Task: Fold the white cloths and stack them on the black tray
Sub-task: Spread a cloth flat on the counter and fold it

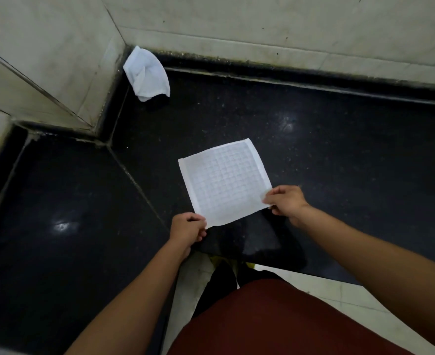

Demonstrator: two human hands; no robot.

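A black stone counter fills most of the view and is cut off at the left and right edges; two blurred glare spots are seen on its polished top. It is bounded at the back and left by pale tiled walls, which meet in a projecting corner. At the bottom, a maroon garment worn by the person is cropped by the frame, and a strip of pale floor is seen beside it.

A checked white cloth is spread open and unfolded above the middle of the counter, near its front edge. Whether its far edge rests on the stone cannot be told. Just under its near edge a dark shape is seen, but it can hardly be separated from the black counter and shadow, so it cannot be identified. A second, crumpled white cloth is bunched against the back wall in the far corner, well apart from the first.

The near left corner of the checked cloth is pinched by the left hand, its fingers curled together, the tips hidden under the fabric. The near right corner is pinched by the right hand, thumb above and curled fingers partly hidden below.
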